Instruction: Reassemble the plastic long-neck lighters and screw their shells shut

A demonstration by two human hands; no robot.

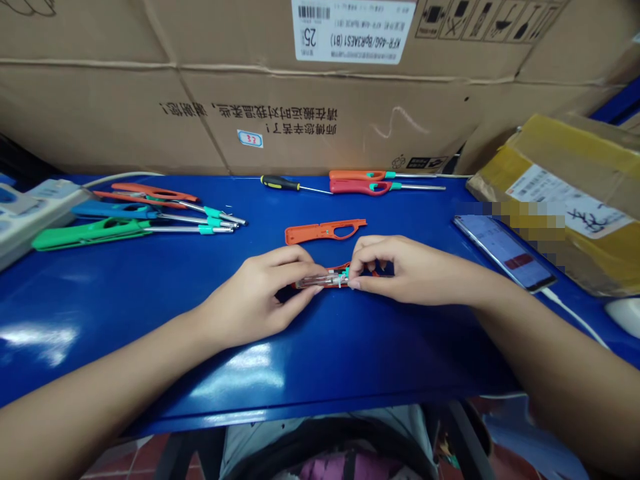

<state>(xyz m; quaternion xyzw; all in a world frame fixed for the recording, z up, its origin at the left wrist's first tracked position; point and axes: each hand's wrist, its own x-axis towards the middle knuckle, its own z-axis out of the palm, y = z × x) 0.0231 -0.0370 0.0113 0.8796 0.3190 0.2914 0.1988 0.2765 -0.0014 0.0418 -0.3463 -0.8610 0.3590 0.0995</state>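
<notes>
My left hand [273, 283] pinches a clear fuel tank [316, 282] that lies in an orange lighter half-shell on the table. Small teal and white parts [342, 275] show at the tank's right end. There my right hand [385, 268] has its fingertips closed at the teal part; what exactly they grip is hidden. Just beyond both hands lies the other orange lighter half-shell [323, 232], hollow side up, with an oval trigger opening.
Several long-necked lighters [145, 217] lie at the left, near a white power strip [40, 213]. A screwdriver [283, 183] and two lighters [367, 185] lie along the back. A phone [503, 250] and taped carton [560, 193] occupy the right. A large cardboard box [240, 93] stands behind the blue table [150, 293].
</notes>
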